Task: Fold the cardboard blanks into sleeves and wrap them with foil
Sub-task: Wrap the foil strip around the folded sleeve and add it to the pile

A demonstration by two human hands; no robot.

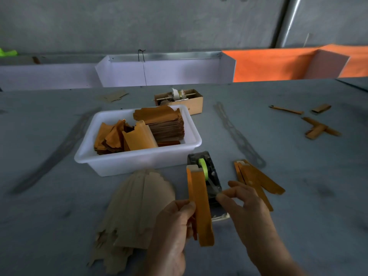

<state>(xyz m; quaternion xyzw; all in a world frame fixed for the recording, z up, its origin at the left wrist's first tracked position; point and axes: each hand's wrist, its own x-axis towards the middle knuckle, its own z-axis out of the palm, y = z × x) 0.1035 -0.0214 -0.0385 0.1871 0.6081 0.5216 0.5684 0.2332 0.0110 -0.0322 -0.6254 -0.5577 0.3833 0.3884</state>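
Left hand (175, 222) pinches a foil-wrapped sleeve (200, 206) upright, seam edge toward the tape dispenser (207, 176), likely so tape can go straight on. Right hand (249, 206) fingers (223, 197) pinch at the dispenser's cutter, apparently on a tape end; too small to confirm. Plain cardboard blanks (135, 208) stacked left on the bench (298, 156), finished sleeves (256, 180) right. Farther back, white bin (139, 162) holds foil pieces (165, 124).

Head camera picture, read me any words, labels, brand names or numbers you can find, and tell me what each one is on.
None can be read.
Tape dispenser: no label shows.
Cardboard box: no print shows.
White tub: plain.
Sleeve in left hand: plain gold.
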